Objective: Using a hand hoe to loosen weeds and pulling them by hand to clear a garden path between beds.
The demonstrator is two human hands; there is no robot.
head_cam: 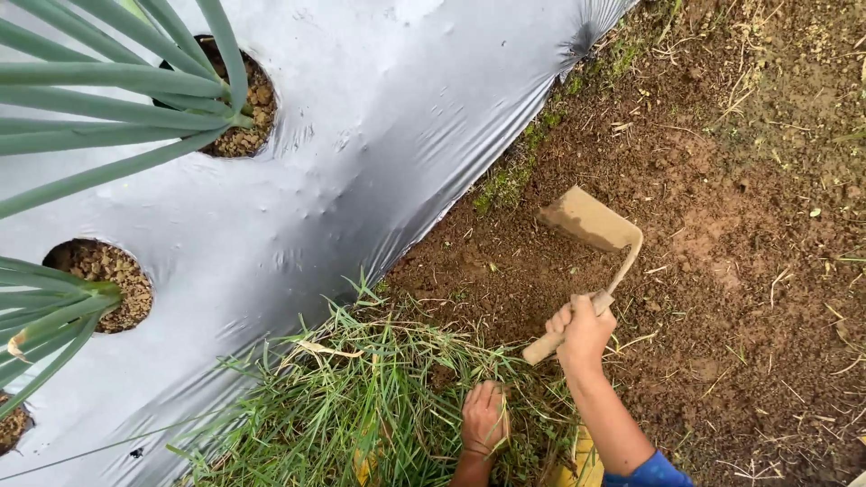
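Observation:
My right hand grips the wooden handle of a small hand hoe. Its soil-caked blade hovers over the bare brown soil, blade end pointing up-left. My left hand is closed on a clump of green grass growing at the edge of the plastic sheet. The hoe blade is up and to the right of the grass, apart from it.
A silver plastic mulch sheet covers the raised bed on the left. Round planting holes in it hold plants with long green leaves. Small weeds line the sheet's edge.

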